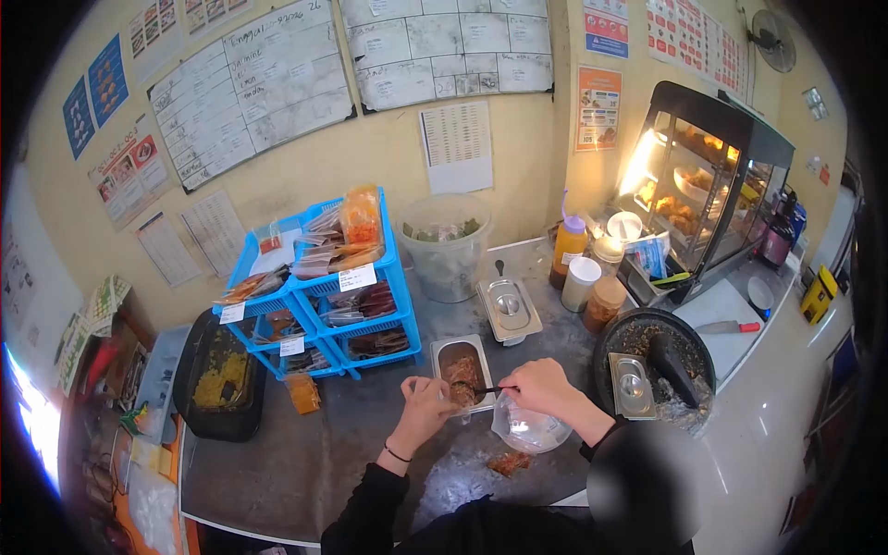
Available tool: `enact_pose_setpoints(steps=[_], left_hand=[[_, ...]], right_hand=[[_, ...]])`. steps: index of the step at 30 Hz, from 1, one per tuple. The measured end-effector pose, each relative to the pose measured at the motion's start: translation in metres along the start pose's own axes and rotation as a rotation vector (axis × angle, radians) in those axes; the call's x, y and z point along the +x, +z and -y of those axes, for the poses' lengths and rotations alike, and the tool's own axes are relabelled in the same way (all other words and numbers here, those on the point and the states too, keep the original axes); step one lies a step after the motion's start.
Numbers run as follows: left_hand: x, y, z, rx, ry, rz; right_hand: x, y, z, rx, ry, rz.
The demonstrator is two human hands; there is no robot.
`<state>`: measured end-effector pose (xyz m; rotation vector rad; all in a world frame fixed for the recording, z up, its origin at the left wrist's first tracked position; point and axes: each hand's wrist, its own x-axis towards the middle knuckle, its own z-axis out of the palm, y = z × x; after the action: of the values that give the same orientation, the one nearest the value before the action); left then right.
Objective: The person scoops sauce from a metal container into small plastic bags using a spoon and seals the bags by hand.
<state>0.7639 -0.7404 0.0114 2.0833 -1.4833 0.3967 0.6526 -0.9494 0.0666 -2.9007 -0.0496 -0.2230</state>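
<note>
My right hand [544,384] is closed around the dark handle of a spoon [487,390], whose head reaches over the near end of a steel food pan [481,347]. Reddish-brown sambal-like paste [455,362] lies in that pan. My left hand [424,409] pinches what looks like a small clear plastic bag [460,396] at the spoon's head; its opening is too small to make out. Under my right wrist sits a clear plastic bowl [553,435] with clear plastic in it. A small filled packet [510,463] rests on the table in front of me.
Blue stacked baskets [400,310] of packets stand left, beside a black tray [199,421] of yellow food. Behind are a clear bucket [444,264] and a lidded steel pan [511,310]. Rightward stand bottles [568,245], a stone mortar [612,338], a knife [726,327] and a lit display case [698,199].
</note>
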Motion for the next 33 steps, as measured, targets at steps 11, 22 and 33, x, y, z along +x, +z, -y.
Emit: enact_pose_setpoints(steps=[11, 22, 33], left_hand=[[0.005, 0.01, -0.003, 0.029, -0.061, -0.289], [0.023, 0.0, 0.0, 0.106, -0.042, -0.332], [0.031, -0.002, -0.003, 0.109, -0.007, -0.33]], right_hand=[[-0.013, 0.002, 0.035, -0.299, -0.068, -0.149], [-0.021, 0.003, 0.026, -0.196, 0.018, -0.299], [-0.028, 0.005, 0.025, -0.123, 0.008, -0.47]])
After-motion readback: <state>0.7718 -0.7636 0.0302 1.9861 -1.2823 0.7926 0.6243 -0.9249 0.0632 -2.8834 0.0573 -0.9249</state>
